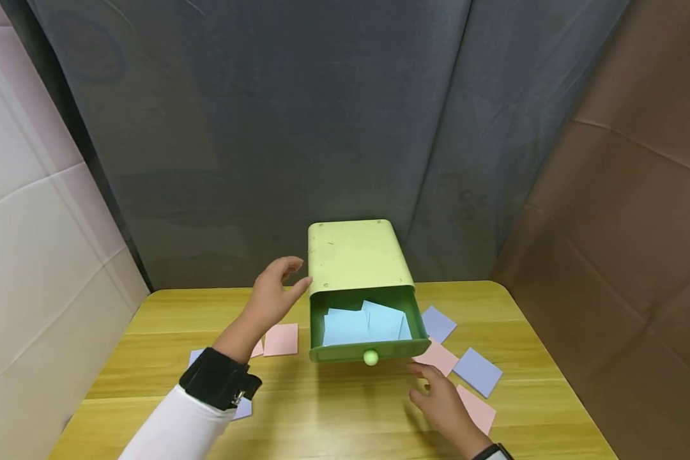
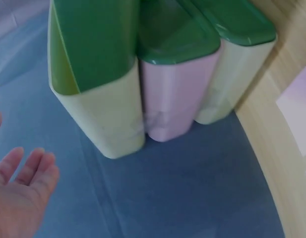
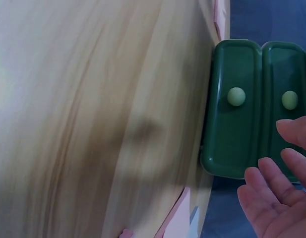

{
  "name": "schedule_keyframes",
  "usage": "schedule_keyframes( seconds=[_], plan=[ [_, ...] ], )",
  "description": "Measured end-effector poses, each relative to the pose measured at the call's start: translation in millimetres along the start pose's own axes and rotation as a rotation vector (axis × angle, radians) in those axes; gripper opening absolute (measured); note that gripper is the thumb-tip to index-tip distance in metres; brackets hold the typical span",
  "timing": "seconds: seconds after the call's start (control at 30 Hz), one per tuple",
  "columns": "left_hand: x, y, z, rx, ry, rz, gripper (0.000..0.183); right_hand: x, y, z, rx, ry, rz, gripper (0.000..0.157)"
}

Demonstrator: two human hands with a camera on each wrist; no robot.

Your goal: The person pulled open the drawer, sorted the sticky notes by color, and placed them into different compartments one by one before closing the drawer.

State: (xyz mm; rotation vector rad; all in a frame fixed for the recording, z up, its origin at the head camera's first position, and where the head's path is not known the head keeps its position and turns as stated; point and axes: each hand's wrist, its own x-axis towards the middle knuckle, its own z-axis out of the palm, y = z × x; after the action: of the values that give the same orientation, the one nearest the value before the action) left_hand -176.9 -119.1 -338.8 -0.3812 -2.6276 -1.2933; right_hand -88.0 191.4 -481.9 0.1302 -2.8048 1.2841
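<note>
A stacked drawer box with a pale green top (image 1: 356, 252) stands near the back of the table. Its upper drawer (image 1: 351, 352) is pulled out, with a round knob (image 1: 370, 358) on the front. Several light blue paper notes (image 1: 345, 327) lie inside. My left hand (image 1: 269, 297) is beside the box's left side, fingers loosely bent and holding nothing. Below the drawer's right front corner is my right hand (image 1: 443, 399), relaxed, with nothing in it. In the left wrist view, a pink section (image 2: 177, 94) sits between two pale green ones.
Pink notes (image 1: 280, 340) and purple notes (image 1: 477, 372) are scattered on the wooden table (image 1: 299, 415) on both sides of the box. Behind the table hangs a dark grey cloth (image 1: 276, 128); a white sheet (image 1: 34, 255) is on the left, a brown one (image 1: 621, 211) on the right.
</note>
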Motion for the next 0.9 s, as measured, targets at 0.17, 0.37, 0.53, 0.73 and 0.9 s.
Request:
schedule_keyframes(
  seconds=[0.17, 0.37, 0.53, 0.73, 0.9],
  plan=[
    [7.3, -9.1, -5.9, 0.001, -0.001, -0.071, 0.054, -2, -8, -1.9, 0.073, -0.018, 0.038, 0.039],
    [16.1, -19.5, -8.4, -0.01, -0.03, -0.133, 0.059, -5, -19, -5.0, 0.185, -0.06, 0.1, 0.04],
    [23.4, -24.5, -8.1, -0.016, -0.057, -0.181, 0.061, -6, -24, -5.3, 0.219, -0.096, 0.07, 0.044],
    [31.9, -29.1, -4.8, -0.048, -0.062, -0.226, 0.062, -8, -27, -3.3, 0.301, -0.171, 0.052, 0.049],
    [42.5, -33.6, 0.6, -0.074, -0.058, -0.249, 0.063, -12, -34, -3.3, 0.354, -0.222, 0.053, 0.051]
  ],
)
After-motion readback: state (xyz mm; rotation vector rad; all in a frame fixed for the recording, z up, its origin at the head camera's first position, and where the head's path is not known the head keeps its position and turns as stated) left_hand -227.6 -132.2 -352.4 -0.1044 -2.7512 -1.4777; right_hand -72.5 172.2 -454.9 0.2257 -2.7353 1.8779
